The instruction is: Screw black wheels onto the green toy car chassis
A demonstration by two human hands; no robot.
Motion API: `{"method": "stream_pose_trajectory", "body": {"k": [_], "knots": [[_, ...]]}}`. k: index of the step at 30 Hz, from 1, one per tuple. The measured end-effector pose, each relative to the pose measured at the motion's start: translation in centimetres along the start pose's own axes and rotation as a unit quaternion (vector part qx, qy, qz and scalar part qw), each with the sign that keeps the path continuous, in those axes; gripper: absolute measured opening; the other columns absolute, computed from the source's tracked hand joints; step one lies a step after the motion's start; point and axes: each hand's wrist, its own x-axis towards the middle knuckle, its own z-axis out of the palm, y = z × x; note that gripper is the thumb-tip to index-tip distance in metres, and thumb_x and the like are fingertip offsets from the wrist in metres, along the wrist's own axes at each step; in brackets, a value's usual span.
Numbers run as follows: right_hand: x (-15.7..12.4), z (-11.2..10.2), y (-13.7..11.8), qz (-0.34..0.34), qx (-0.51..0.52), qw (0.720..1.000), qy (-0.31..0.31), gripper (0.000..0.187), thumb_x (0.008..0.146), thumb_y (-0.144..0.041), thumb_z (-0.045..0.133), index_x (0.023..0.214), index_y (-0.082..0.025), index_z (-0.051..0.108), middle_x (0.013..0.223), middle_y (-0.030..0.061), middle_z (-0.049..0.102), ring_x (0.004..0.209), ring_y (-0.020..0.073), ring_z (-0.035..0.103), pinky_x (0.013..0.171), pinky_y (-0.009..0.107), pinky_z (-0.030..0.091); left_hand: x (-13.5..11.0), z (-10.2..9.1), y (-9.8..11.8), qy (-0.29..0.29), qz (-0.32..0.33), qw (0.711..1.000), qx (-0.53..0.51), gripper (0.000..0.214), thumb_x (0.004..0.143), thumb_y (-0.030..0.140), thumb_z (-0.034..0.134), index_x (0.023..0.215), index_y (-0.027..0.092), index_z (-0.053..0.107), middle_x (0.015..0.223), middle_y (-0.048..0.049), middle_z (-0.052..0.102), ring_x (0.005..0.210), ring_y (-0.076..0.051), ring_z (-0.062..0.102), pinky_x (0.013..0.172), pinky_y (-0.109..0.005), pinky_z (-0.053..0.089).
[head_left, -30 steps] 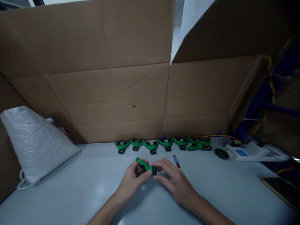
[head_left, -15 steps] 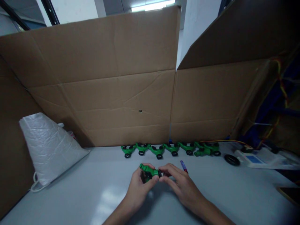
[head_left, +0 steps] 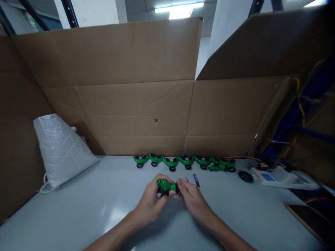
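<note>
Left hand (head_left: pixel 150 201) grips a green toy car (head_left: pixel 165 185) above the table (head_left: pixel 78 216), its length running left-right between both hands, while right hand (head_left: pixel 192 199) pinches a black wheel (head_left: pixel 177 188) at the car's near-right end.

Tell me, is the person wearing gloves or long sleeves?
No. The left hand and right hand are bare, with no gloves, rings or watch showing. Both forearms are uncovered too; no sleeve reaches into view.

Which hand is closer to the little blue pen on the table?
Right. The right hand is just this side of the pen; the left hand is farther off, beyond the green toy that both hands hold.
</note>
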Motion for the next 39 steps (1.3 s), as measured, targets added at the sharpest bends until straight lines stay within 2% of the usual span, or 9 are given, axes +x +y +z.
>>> {"method": "stream_pose_trajectory", "body": {"k": [5, 9, 11, 14, 18, 25, 31, 35, 39], "knots": [[-0.3, 0.9, 1.0, 0.031, 0.078, 0.996, -0.026, 0.062, 0.098, -0.08, 0.041, 0.083, -0.021, 0.056, 0.071, -0.0019, 0.051, 0.063, 0.0154, 0.046, 0.056, 0.027, 0.036, 0.6, -0.4, 0.2, 0.028, 0.018, 0.999, 0.023, 0.025, 0.096, 0.038, 0.072, 0.112, 0.019, 0.068, 0.106, -0.0092, 0.065, 0.098, -0.023, 0.06, 0.093, -0.032, 0.044], [-0.2, 1.4, 1.9, 0.045, 0.071, 0.996, -0.029, 0.065, 0.099, -0.079, 0.037, 0.076, -0.022, 0.055, 0.065, -0.0018, 0.048, 0.061, 0.0161, 0.046, 0.056, 0.028, 0.034, 0.5, -0.4, -0.3, -0.002, 0.007, 1.0, 0.023, 0.023, 0.098, 0.037, 0.068, 0.111, 0.018, 0.066, 0.102, -0.0085, 0.065, 0.093, -0.021, 0.06, 0.088, -0.032, 0.045], [-0.3, 1.4, 1.7, 0.044, 0.034, 0.998, -0.015, 0.066, 0.101, -0.076, 0.035, 0.07, -0.021, 0.056, 0.065, 0.0004, 0.053, 0.063, 0.0179, 0.05, 0.059, 0.03, 0.036, 0.1, -0.3, -0.3, -0.023, -0.002, 1.0, 0.019, 0.022, 0.099, 0.036, 0.068, 0.11, 0.017, 0.066, 0.1, -0.008, 0.065, 0.09, -0.02, 0.06, 0.087, -0.032, 0.045], [-0.4, 1.3, 0.9, 0.039, -0.019, 0.998, 0.038, 0.064, 0.103, -0.072, 0.034, 0.075, -0.022, 0.063, 0.073, 0.0039, 0.064, 0.073, 0.0226, 0.058, 0.068, 0.033, 0.042, -0.6, 0.1, 0.1, -0.044, -0.001, 0.999, 0.03, 0.021, 0.098, 0.035, 0.069, 0.11, 0.019, 0.067, 0.101, -0.008, 0.066, 0.09, -0.021, 0.061, 0.086, -0.031, 0.046], [-0.4, 1.3, 0.2, 0.039, -0.022, 0.996, 0.072, 0.062, 0.104, -0.07, 0.032, 0.079, -0.023, 0.064, 0.078, 0.0053, 0.067, 0.079, 0.0247, 0.062, 0.074, 0.035, 0.045, -0.8, 0.4, 0.2, -0.037, 0.014, 0.998, 0.045, 0.021, 0.098, 0.034, 0.069, 0.111, 0.019, 0.068, 0.104, -0.0085, 0.067, 0.094, -0.022, 0.061, 0.09, -0.032, 0.046], [-0.6, 2.2, 1.4, 0.033, 0.034, 0.999, 0.015, 0.061, 0.102, -0.075, 0.035, 0.078, -0.022, 0.055, 0.067, -0.002, 0.049, 0.061, 0.0163, 0.046, 0.056, 0.029, 0.035, 0.0, 0.1, -0.5, 0.011, -0.017, 1.0, 0.019, 0.024, 0.098, 0.04, 0.068, 0.106, 0.017, 0.066, 0.098, -0.0065, 0.065, 0.09, -0.02, 0.059, 0.085, -0.03, 0.046], [-0.7, 2.7, 1.8, 0.1, 0.141, 0.984, -0.038, 0.062, 0.094, -0.082, 0.044, 0.08, -0.022, 0.053, 0.064, -0.0052, 0.04, 0.049, 0.0106, 0.032, 0.044, 0.025, 0.024, 0.1, -0.4, -0.5, 0.028, -0.021, 0.999, 0.002, 0.026, 0.096, 0.042, 0.07, 0.103, 0.017, 0.066, 0.096, -0.0063, 0.066, 0.089, -0.02, 0.057, 0.084, -0.03, 0.045], [-0.3, 2.8, 2.3, 0.136, 0.171, 0.976, -0.007, 0.064, 0.087, -0.088, 0.05, 0.088, -0.023, 0.052, 0.061, -0.0083, 0.037, 0.043, 0.0082, 0.026, 0.038, 0.023, 0.017, -0.2, -0.1, -0.1, -0.01, -0.013, 1.0, 0.0, 0.026, 0.095, 0.04, 0.072, 0.104, 0.017, 0.068, 0.1, -0.0081, 0.067, 0.09, -0.021, 0.059, 0.085, -0.031, 0.044], [-0.2, 2.6, 2.5, 0.146, 0.191, 0.971, 0.019, 0.067, 0.086, -0.089, 0.047, 0.093, -0.023, 0.052, 0.058, -0.0103, 0.037, 0.039, 0.0067, 0.026, 0.037, 0.02, 0.017, 0.1, 0.3, 0.3, -0.034, 0.011, 0.999, 0.02, 0.023, 0.097, 0.039, 0.069, 0.105, 0.018, 0.068, 0.101, -0.0082, 0.067, 0.093, -0.022, 0.059, 0.089, -0.032, 0.044]]}}
